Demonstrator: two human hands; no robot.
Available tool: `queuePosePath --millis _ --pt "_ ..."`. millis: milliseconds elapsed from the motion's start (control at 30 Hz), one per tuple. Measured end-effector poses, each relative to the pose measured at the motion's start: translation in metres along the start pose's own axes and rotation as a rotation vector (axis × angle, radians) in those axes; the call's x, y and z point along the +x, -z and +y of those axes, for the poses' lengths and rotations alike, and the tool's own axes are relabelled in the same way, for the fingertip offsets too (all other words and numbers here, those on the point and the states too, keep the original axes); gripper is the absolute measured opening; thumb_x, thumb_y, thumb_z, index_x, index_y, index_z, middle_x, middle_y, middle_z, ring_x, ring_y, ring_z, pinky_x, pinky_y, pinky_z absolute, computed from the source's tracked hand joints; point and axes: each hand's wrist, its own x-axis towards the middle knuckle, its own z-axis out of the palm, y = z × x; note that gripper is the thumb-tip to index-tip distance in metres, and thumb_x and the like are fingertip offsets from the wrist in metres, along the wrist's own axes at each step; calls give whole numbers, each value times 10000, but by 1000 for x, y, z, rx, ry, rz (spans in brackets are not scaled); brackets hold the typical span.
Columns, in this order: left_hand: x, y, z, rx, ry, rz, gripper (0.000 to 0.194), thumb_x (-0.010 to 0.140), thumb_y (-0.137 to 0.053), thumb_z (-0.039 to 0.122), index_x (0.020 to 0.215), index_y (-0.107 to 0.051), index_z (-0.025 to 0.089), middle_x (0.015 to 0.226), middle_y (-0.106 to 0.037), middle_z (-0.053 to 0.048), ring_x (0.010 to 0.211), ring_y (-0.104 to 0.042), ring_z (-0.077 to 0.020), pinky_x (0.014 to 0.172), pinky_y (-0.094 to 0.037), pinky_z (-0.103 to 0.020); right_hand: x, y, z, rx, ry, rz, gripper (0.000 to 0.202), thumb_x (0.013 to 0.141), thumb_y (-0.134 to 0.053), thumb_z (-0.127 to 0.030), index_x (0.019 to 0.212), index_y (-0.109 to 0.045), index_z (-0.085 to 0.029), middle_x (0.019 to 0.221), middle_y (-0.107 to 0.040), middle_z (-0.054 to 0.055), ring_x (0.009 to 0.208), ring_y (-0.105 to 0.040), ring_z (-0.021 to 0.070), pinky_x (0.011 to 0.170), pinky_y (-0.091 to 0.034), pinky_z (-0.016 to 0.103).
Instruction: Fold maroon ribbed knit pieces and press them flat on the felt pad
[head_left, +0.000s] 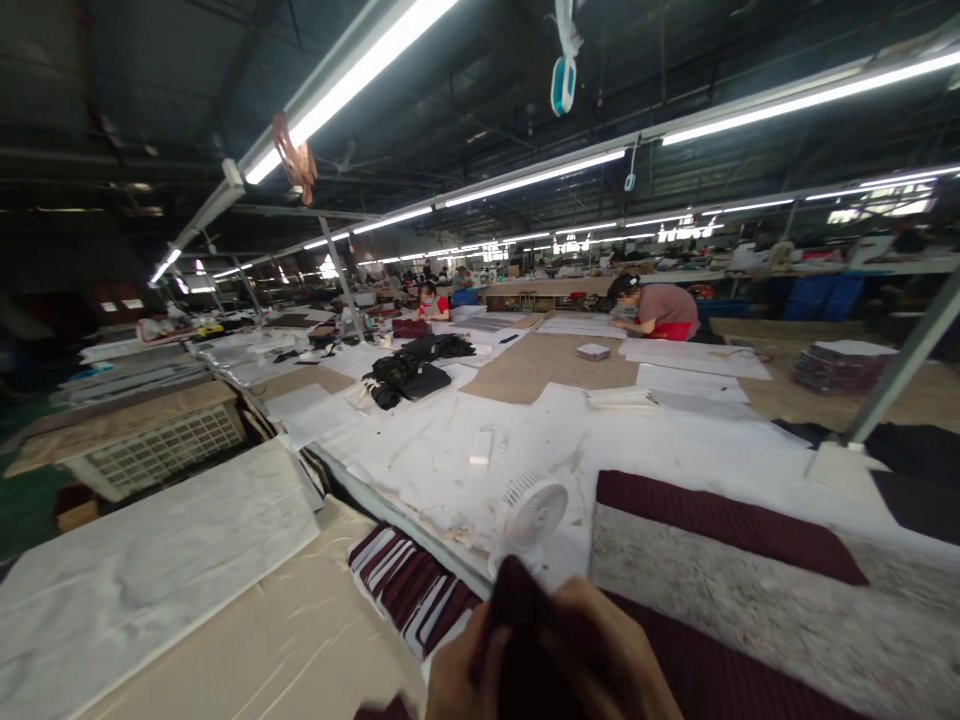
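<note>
At the bottom centre both my hands are raised close to the camera, closed around a dark maroon piece of fabric (pixel 519 625). My left hand (pixel 455 665) grips its left side and my right hand (pixel 626 650) its right side; motion blurs the fingers somewhat. Just left of them lies a row of folded maroon fabric pieces with white sheets (pixel 409 585) between them. To the right, lengths of maroon cloth (pixel 727 520) rest on a grey mottled surface (pixel 697 570). Beyond my hands stands a small white fan (pixel 534 508).
A white-covered table (pixel 420 455) stretches ahead, with a small white block (pixel 481 447) and black garments (pixel 412 375) on it. Two people (pixel 667 312) (pixel 433 303) work farther back. A white slatted crate (pixel 161 450) stands left; a metal post (pixel 907 360) slants at right.
</note>
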Motion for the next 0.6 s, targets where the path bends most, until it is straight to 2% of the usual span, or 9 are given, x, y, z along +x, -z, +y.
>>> queuePosePath --millis 67,100,167,233,267,367,433,533,600 --pt "-1 0 5 22 -51 60 392 628 -757 415 966 -718 221 1075 -707 -71 1165 -542 -300 1030 -394 -341 7 1 -8 263 -269 -2 254 814 -627 -397 935 -636 -174 814 -681 47 747 -646 205 711 -532 317" --pt "-1 1 7 -11 -26 82 402 645 -745 421 987 -709 212 1074 -708 -72 1167 -544 -288 1039 -386 -342 11 1 -9 356 -339 11 305 807 -638 -401 1003 -619 -167 856 -689 51 794 -655 219 755 -533 343" --pt "-1 6 8 -162 127 111 418 691 -708 439 1021 -684 185 1019 -722 -86 1107 -591 -275 1011 -418 -375 16 0 -8 435 -387 15 397 780 -673 -398 1093 -593 -167 906 -699 53 847 -660 235 805 -528 379" --pt "-3 11 6 -340 308 124 406 707 -704 415 1025 -667 165 948 -734 -90 1022 -638 -268 961 -462 -397 19 -2 -6 413 -384 25 424 767 -690 -388 1121 -587 -177 923 -703 48 857 -658 234 822 -525 392" --pt "-3 13 5 -393 345 132 386 710 -708 388 1016 -662 158 927 -736 -90 994 -651 -263 949 -471 -399 20 -3 -5 400 -384 18 418 764 -694 -385 1113 -590 -180 926 -704 45 850 -658 230 826 -524 396" --pt "-5 15 2 -445 329 84 293 725 -710 284 979 -661 147 916 -738 -78 991 -654 -241 971 -460 -376 21 -5 -4 380 -389 -43 397 771 -687 -381 1101 -587 -185 940 -701 41 834 -659 220 825 -529 399" --pt "-4 14 2 -460 307 36 287 745 -691 251 1010 -651 149 924 -738 -74 999 -651 -231 984 -450 -371 22 -7 -1 314 -353 -73 395 782 -679 -365 1120 -574 -190 997 -687 50 907 -646 225 858 -516 397" --pt "-2 17 5 -508 319 36 340 771 -666 260 1091 -614 155 951 -734 -77 993 -653 -228 978 -454 -376 23 -8 9 142 -232 -15 542 796 -670 -343 1277 -446 -235 1181 -599 81 972 -618 214 859 -515 386" --pt "-1 21 8 -526 310 58 365 779 -657 274 1117 -597 150 980 -726 -91 998 -651 -234 968 -459 -378 24 -7 15 -15 -76 33 596 820 -645 -333 1342 -361 -290 1299 -496 101 1016 -591 219 813 -530 378"
